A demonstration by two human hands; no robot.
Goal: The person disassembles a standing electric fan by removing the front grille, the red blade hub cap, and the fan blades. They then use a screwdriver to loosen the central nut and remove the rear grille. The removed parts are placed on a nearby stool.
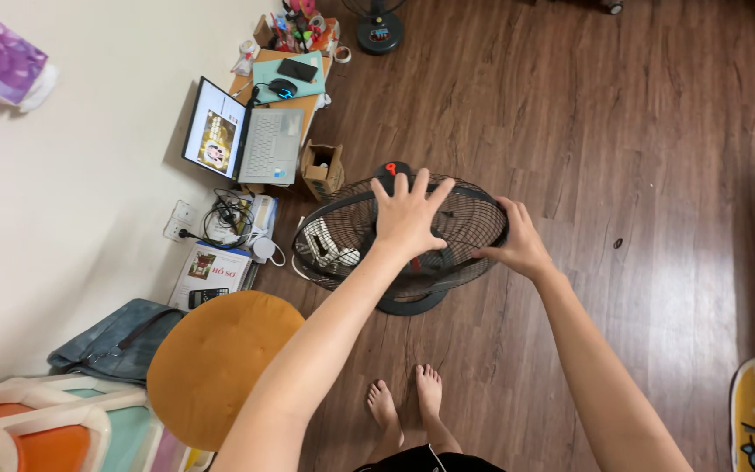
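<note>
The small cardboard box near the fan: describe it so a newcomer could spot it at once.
Start at the open laptop by the wall. Just right of its keyboard, on the wooden floor, stands the small cardboard box, between the laptop and the black fan cage under both hands. It is the only open-topped brown box standing on the floor there.

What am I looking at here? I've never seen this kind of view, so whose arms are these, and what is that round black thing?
The one picture comes from a camera worn on a person's head, looking down; their bare feet show at the bottom. The two arms are that person's own. The left hand lies flat, fingers spread, on the black wire grille of a floor fan. The right hand grips the grille's rim. The fan stands on a brown wooden floor. Nearby are an orange round stool, an open laptop on a low desk, and a small cardboard box.
</note>
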